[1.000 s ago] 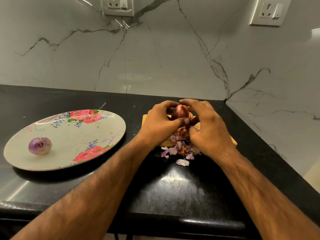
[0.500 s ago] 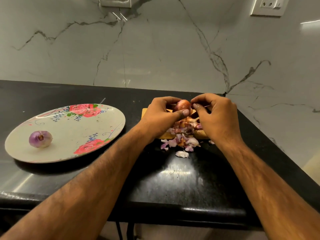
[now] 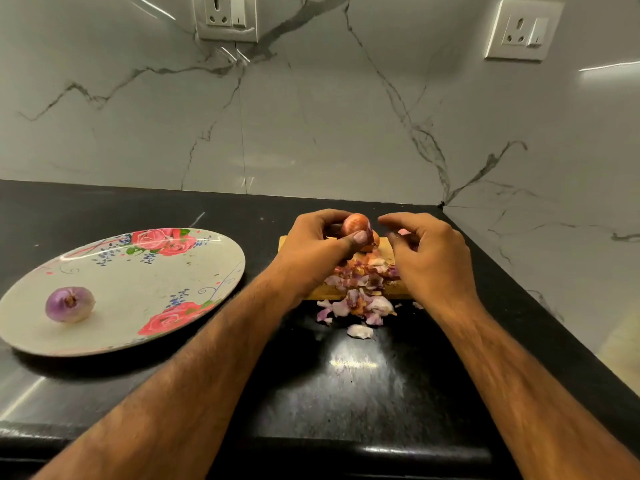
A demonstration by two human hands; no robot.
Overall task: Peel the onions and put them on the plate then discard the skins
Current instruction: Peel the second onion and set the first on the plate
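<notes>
Head view. Since 0.5 s ago the right hand point(image 3: 433, 258) has come off the onion point(image 3: 355, 224). Its fingertips touched the bulb then; now a small gap separates them, and the hand sits just right of it.

Left hand point(image 3: 311, 244): grasps the onion, thumb across the near face, fingers curled behind. The bulb is held above the far end of the wooden board point(image 3: 332, 292) and still carries reddish-brown outer skin.

Right hand: fingers curled, above the right part of the board. A pink scrap shows beside the fingertips; I cannot tell whether it is pinched.

Skins point(image 3: 360, 289): a loose heap of purple, white and brown pieces on the near half of the board, spilling over its near edge onto the black worktop point(image 3: 346, 393).

Plate point(image 3: 138, 289): floral, oval, left of the board and apart from it. One peeled onion point(image 3: 70, 304), purple, lies near its left rim.

Far side: marble wall with two sockets point(image 3: 225, 15).
</notes>
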